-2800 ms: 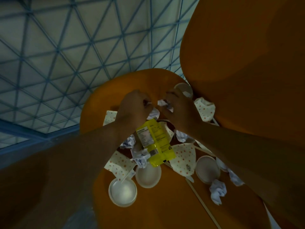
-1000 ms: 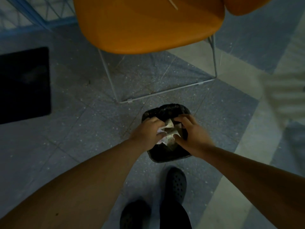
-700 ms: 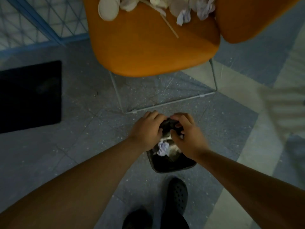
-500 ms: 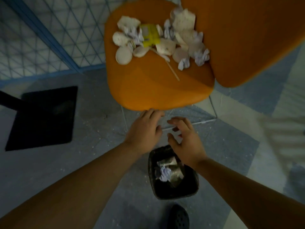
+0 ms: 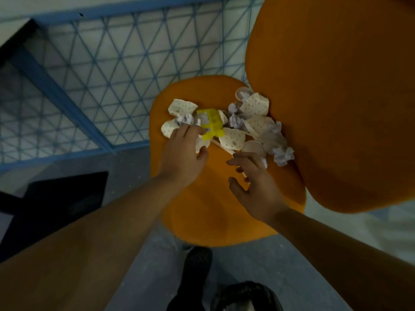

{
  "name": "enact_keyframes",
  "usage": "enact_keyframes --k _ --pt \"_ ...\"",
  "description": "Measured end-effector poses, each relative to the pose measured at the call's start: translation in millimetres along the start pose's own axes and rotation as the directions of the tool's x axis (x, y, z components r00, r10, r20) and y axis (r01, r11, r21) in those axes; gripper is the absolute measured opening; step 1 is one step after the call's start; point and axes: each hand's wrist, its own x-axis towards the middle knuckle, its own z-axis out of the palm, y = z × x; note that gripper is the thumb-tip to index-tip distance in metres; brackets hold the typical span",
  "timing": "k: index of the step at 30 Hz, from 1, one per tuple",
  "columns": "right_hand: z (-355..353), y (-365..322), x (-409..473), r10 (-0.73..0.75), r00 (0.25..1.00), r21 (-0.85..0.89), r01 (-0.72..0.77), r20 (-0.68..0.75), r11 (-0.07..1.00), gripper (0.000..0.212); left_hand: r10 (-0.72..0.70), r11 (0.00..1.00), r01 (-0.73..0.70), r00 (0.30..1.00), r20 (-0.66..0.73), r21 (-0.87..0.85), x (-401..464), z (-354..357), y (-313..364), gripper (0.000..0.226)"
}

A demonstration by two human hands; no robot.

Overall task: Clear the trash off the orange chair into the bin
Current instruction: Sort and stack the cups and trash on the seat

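Observation:
The orange chair (image 5: pixel 208 212) fills the middle, its seat holding a heap of trash at the back. In the heap lie a yellow carton (image 5: pixel 211 123), dotted paper pieces (image 5: pixel 254 105), crumpled white wads (image 5: pixel 284 154) and round white lids (image 5: pixel 253 148). My left hand (image 5: pixel 183 153) is over the heap's left side, fingers spread and touching a dotted piece and a lid. My right hand (image 5: pixel 253 187) hovers open over the seat, just in front of the lids. The black bin (image 5: pixel 247 296) peeks in at the bottom edge, partly cut off.
The chair's backrest (image 5: pixel 336 97) rises at the right. A blue wire-mesh fence (image 5: pixel 107 70) runs behind the chair. A black mat (image 5: pixel 56 209) lies on the grey floor at the left. My dark shoe (image 5: pixel 197 263) stands beside the bin.
Both hands dropped their trash into the bin, then rose from it and reached forward over the chair seat. The view tilted up from the floor to the heap.

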Motion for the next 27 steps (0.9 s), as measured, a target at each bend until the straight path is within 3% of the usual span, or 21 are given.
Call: enact_keyframes --k 6,8,11,14,18,23,27 --pt "38.4 36.1 92.9 0.028 1.000 -0.038 -0.028 -0.001 0.999 0.034 -0.123 0.992 0.123 0.992 -0.039 -0.013 81.4 18.9 -88.6 0.042" --pt "49.0 42.6 126.5 0.030 1.000 -0.046 -0.030 0.007 0.999 0.035 -0.221 0.975 0.220 0.975 0.039 0.016 99.6 24.5 -115.4 0.050" --pt "61.6 48.8 184.0 0.047 0.999 -0.039 -0.047 0.001 0.998 0.035 -0.324 0.946 0.318 0.921 0.215 0.059 117.5 33.0 -150.9 0.085" --pt "71.8 49.7 238.9 0.033 0.999 -0.051 -0.034 -0.010 0.998 0.035 -0.390 0.914 0.404 0.839 0.379 0.045 129.4 37.0 -169.7 0.107" --pt "90.0 51.7 296.5 0.035 0.999 -0.135 -0.033 0.018 0.990 0.047 -0.351 0.866 0.482 0.774 0.526 -0.131 147.6 42.6 -176.4 0.092" --pt "121.4 64.1 343.9 0.193 0.962 -0.201 -0.153 0.194 0.968 0.071 -0.258 0.867 0.432 0.817 0.516 -0.250 164.2 46.7 -178.8 0.066" --pt "135.8 69.8 367.7 0.266 0.913 -0.255 -0.190 0.308 0.948 0.081 -0.265 0.854 0.429 0.845 0.465 -0.294 163.4 49.3 -187.2 0.069"
